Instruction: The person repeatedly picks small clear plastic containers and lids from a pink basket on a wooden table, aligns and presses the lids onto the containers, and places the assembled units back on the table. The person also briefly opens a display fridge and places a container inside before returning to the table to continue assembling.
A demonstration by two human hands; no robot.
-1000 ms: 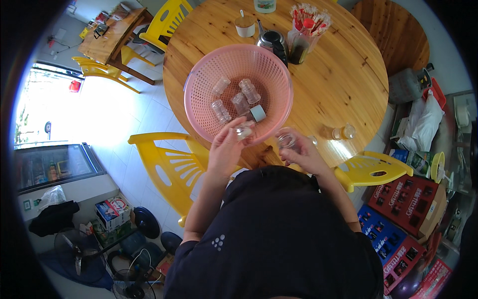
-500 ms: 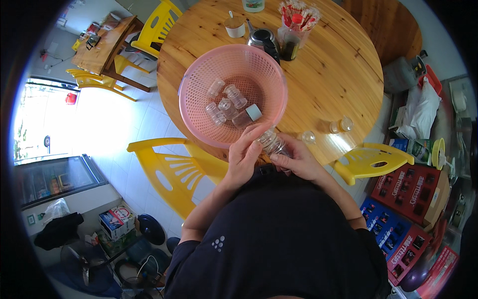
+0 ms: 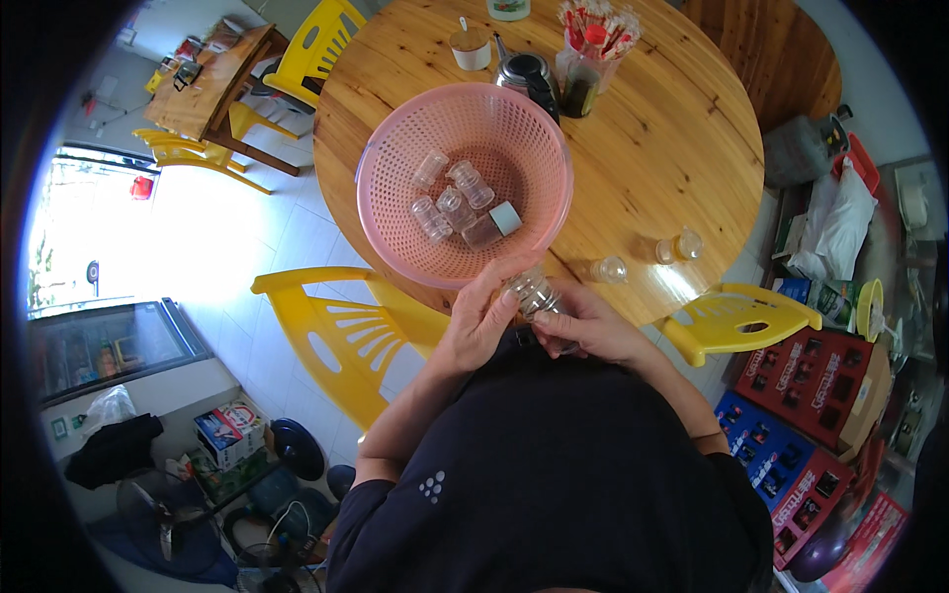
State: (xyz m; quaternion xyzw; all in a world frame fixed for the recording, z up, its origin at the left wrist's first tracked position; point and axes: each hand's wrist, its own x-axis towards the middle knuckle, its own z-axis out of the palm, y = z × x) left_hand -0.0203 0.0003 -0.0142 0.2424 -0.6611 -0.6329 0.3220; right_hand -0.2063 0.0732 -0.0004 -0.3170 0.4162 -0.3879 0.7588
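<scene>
Between my two hands, close to my body at the table's edge, is a small clear jar (image 3: 535,294). My left hand (image 3: 484,314) has its fingers curled round the upper left of the jar. My right hand (image 3: 590,322) grips its lower right side, thumb pressed on it; part of the jar is covered by the fingers. Just beyond them stands a pink perforated basket (image 3: 395,252) holding several clear jars (image 3: 456,210) and a darker jar with a pale lid (image 3: 505,218). Right of my hands, two more clear jars (image 3: 609,270) (image 3: 680,246) rest on the table.
On the round wooden table (image 3: 682,138), behind the basket, are a metal kettle (image 3: 524,71), a white lidded pot (image 3: 471,49) and a container of wrapped sticks (image 3: 601,40). Yellow chairs (image 3: 336,326) (image 3: 741,321) stand against the near side. Stacked crates (image 3: 791,425) are at the right.
The jar in my hands is slightly more upright and my fingers have shifted a little on it. The view has moved slightly, and the basket's jars lie as before.
</scene>
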